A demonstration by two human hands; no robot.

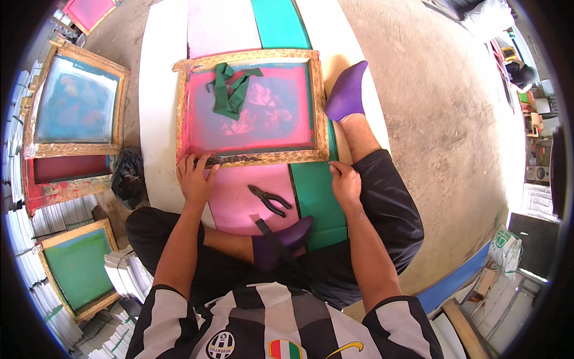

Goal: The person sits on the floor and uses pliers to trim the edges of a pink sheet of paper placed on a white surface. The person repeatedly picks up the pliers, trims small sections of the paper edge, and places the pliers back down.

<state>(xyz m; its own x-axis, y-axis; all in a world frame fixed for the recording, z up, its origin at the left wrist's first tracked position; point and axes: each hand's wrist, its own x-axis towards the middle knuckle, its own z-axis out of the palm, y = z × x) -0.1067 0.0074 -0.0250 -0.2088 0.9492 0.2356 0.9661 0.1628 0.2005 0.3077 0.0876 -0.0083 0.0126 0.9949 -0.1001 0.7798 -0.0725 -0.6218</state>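
Note:
In front of me lies a wooden screen-printing frame [251,158], its mesh stained pink and blue. A crumpled dark green cloth [232,99] rests on the mesh. My left hand [196,179] touches the frame's near left corner, fingers spread over the edge and thumb apart. At the near right corner, my right hand [345,184] is closed in a pinch; whatever is between its fingertips is too small to make out. Black-handled pliers [270,200] lie on the pink surface between my hands, jaws toward the frame. Closer to me is a flat dark strip [270,238].
My legs flank the striped board [167,90], and a purple-socked foot [348,93] sits right of the frame. At left stand more screen frames [122,102], a black plastic bag [127,176] and white stacks [128,272]. Another person [521,75] is far right.

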